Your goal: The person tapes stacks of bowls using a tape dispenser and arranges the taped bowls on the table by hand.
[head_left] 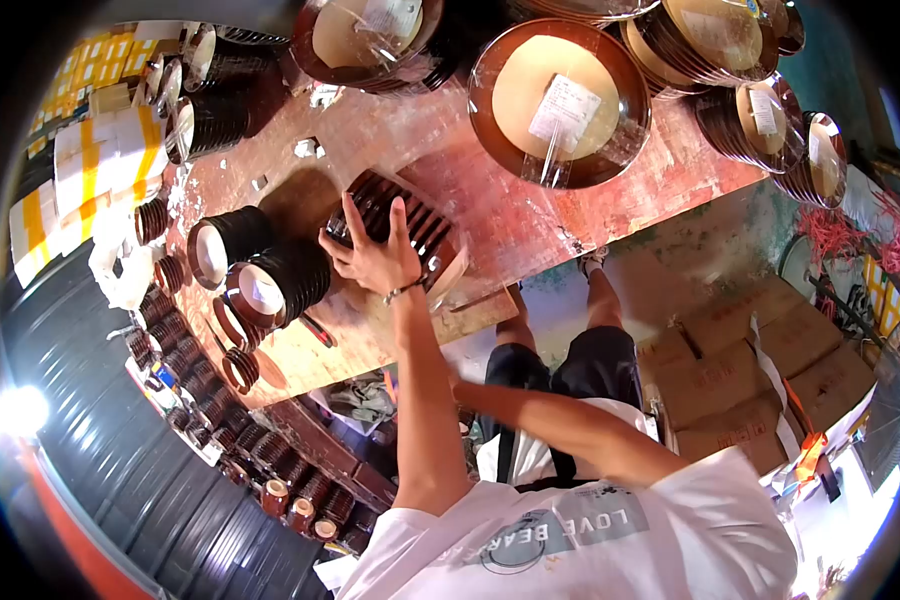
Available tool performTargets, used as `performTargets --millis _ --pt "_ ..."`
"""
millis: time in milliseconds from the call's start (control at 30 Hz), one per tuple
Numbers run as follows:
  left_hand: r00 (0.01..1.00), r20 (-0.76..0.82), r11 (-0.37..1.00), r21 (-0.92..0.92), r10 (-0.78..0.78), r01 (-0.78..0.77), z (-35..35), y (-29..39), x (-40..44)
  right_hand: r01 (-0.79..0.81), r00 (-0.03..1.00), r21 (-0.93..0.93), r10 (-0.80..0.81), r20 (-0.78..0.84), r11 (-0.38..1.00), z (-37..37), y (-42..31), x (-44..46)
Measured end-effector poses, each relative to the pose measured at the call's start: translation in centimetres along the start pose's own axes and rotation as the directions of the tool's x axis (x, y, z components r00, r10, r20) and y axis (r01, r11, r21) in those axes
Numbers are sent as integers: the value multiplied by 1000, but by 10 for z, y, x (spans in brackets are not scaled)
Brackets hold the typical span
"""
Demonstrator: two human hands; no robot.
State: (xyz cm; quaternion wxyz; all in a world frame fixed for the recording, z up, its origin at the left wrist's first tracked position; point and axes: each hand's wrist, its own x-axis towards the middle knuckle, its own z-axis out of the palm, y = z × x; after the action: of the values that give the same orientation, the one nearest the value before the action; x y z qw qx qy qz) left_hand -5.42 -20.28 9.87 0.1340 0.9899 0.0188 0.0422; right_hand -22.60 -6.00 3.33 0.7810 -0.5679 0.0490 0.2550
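My left hand (382, 255), with a bracelet at the wrist, lies against a stack of dark brown glazed dishes (432, 228). Its fingers are spread apart over the rims, and the thumb points up along the stack. The dishes rest on their sides on the worktable, beside a piece of cardboard (450, 278). My right arm crosses in front of my body, and its hand is behind my left forearm, so its fingers are hidden. Left of the stack, two more piles of dark dishes (300, 280) lie on their sides with pale round faces outward.
Large brown plates with pale centres and labels (560, 95) are stacked along the reddish table's (660, 190) far side. Boxes with yellow tape (110, 160) stand at left. Rows of small brown pots (280, 460) line the lower left. Flattened cardboard boxes (740, 370) lie at right.
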Motion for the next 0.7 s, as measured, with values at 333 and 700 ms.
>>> performTargets --millis 333,700 --pt "996 5 989 -122 -84 84 -3 -11 0 -42 981 176 74 -179 984 70 -30 -18" --pt "890 416 972 51 187 -228 -62 -20 61 -733 527 -195 363 -768 651 -182 -83 -232"
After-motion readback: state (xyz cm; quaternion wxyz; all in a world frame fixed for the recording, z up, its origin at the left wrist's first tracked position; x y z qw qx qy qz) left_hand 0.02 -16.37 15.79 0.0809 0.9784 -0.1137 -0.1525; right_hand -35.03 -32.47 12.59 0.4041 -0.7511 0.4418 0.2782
